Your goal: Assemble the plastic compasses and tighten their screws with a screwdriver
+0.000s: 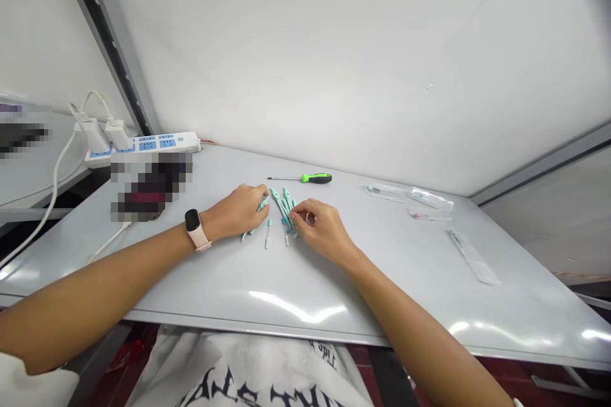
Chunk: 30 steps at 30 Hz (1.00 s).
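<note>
While left hand (235, 213) and right hand (323, 230) rest apart, both touch teal plastic sticks (283, 208) on worktop (391, 292); screwdriver (316, 178) lies just beyond.

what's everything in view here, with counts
teal plastic sticks: several, exact count unclear, teal, mid-table around the hands
screwdriver: 1, green and black handle, beyond the sticks
clear plastic packets: about 4, clear, right side of table
table: 1, pale grey, under everything listed above
power strip: 1, white with blue sockets, far left table corner
chargers: 2, white, plugged into the power strip
wristband: 1, black face, pale strap, left wrist
left hand: 1, fingers at the sticks
right hand: 1, fingers at the sticks
</note>
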Available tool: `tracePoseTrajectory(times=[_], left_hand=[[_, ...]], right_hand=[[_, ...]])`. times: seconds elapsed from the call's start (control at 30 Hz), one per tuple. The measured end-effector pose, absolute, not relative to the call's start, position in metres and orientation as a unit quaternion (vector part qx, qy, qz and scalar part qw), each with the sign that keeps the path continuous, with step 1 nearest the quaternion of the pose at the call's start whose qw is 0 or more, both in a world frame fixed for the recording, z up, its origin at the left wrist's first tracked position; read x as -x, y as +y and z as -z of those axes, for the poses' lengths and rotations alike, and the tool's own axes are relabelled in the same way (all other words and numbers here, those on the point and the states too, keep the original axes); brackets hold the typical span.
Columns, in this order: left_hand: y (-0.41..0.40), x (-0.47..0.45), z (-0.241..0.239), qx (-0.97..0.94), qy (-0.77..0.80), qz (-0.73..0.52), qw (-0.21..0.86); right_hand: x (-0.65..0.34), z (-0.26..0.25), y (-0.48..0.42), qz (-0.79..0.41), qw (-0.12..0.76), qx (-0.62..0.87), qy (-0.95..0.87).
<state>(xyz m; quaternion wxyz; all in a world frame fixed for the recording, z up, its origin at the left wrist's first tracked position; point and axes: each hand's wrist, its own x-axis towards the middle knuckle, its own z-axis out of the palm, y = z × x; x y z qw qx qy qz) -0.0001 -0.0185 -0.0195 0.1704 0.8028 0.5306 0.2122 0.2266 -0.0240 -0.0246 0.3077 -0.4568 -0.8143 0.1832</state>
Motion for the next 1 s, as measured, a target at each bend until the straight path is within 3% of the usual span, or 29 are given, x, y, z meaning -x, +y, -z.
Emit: tracePoseTrajectory(times=[0.27,0.53,1.0], left_hand=[[-0.024,-0.002,0.009,-0.806,0.550,-0.179,0.124],[-0.025,0.000,0.000,-0.746,0.641,-0.141,0.111],[-0.024,-0.003,0.005,-0.798,0.546,-0.192,0.166]], right_hand=[[-0.228,0.024,-0.022,-0.187,0.299,0.499,-0.792],[-0.228,0.022,-0.023,-0.216,0.236,0.556,-0.767],[-0.221,0.017,-0.025,-0.227,0.199,0.558,-0.773]])
